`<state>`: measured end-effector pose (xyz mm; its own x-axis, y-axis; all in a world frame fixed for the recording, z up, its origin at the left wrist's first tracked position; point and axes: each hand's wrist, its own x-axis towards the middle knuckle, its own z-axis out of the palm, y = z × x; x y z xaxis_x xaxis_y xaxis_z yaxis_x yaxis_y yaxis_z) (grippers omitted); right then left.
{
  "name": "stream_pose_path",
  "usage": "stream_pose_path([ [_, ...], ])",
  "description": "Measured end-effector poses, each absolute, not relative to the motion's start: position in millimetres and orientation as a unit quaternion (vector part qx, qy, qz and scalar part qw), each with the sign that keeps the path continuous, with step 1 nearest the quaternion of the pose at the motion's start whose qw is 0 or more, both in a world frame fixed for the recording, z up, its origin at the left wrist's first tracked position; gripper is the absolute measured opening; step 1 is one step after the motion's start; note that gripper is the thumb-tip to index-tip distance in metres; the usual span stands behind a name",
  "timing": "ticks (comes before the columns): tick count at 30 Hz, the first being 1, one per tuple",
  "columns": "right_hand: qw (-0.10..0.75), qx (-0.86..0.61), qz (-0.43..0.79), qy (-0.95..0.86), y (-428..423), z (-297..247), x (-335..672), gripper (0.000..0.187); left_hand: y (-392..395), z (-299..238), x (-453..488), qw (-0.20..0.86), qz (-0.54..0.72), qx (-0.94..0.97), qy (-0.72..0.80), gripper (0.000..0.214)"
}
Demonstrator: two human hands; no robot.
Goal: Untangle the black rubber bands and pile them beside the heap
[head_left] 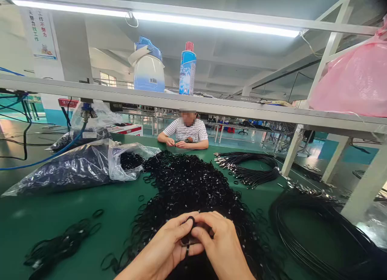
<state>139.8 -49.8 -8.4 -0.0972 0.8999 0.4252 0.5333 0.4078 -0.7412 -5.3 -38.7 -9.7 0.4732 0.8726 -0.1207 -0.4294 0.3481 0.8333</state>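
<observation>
Both my hands meet over the near part of a big heap of thin black rings (193,179) on the green table. My left hand (172,241) pinches a small black ring (191,220) between thumb and forefinger. From the other side, the fingers and thumb of my right hand (220,237) close on the same ring. A black band also lies across the lower fingers of my left hand. The exact material of the rings cannot be made out, and my fingers partly hide the held one.
A smaller cluster of black rings (60,245) lies at left. Behind it is a clear plastic bag (75,167) of black pieces. Coiled black cables (254,167) sit at right. A shelf (211,104) crosses above, and a person (189,134) sits opposite.
</observation>
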Motion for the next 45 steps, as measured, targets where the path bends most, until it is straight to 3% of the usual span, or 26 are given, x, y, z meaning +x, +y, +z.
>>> stream_pose_path([
  [9,0.485,-0.530,0.310,-0.622,-38.5,-16.8,151.1,0.006,-29.4,-14.9,-8.8,0.673,0.437,0.435,0.409,0.020],
  [20,0.483,-0.484,0.354,-0.638,-40.9,-18.7,143.5,0.015,-33.4,-20.4,-4.1,0.603,0.412,0.545,0.412,0.027],
  [27,0.529,-0.495,0.385,-0.571,-34.8,-21.3,152.0,0.022,-33.2,-18.2,-11.1,0.679,0.436,0.439,0.395,0.019],
  [36,0.526,-0.461,0.458,-0.548,-35.9,-19.4,152.0,0.022,-33.0,-15.0,-11.3,0.661,0.435,0.469,0.392,0.027],
  [45,0.526,-0.455,0.466,-0.546,-34.7,-22.7,149.6,0.017,-28.9,-13.3,-11.1,0.505,0.389,0.627,0.448,0.025],
])
